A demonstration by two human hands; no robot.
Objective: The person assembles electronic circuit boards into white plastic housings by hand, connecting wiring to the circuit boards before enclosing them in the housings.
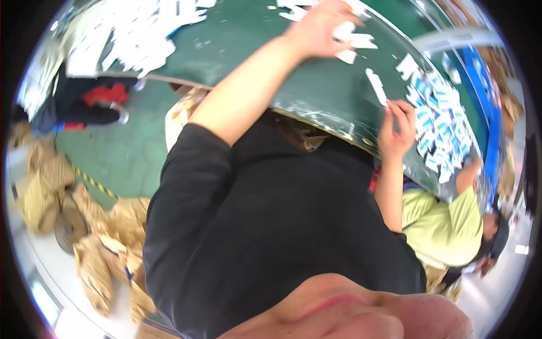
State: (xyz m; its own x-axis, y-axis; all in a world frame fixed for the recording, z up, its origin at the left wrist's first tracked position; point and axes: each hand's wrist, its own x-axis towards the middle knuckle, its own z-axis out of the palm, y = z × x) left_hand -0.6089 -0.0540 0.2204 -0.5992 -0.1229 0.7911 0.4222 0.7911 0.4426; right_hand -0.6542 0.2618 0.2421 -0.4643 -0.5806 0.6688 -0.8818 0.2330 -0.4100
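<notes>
My left hand (319, 31) reaches over the far side of the green table (226, 48), its fingers curled at small white plastic-looking pieces (361, 40). At least one white piece sits against those fingers, though part of the grip is hidden. Held upright between thumb and fingertips, a slim white strip (375, 86) rises from my right hand (397, 127) near the table's front edge. What kind of part the strip is, I cannot make out.
A heap of blue-and-white pieces (443, 121) lies to the right, beside a person in a yellow-green top (440, 226). Many white pieces (132, 37) are piled at the far left. Brown sacks (96, 271) stand on the floor at left. A blue rail (488, 113) runs along the right.
</notes>
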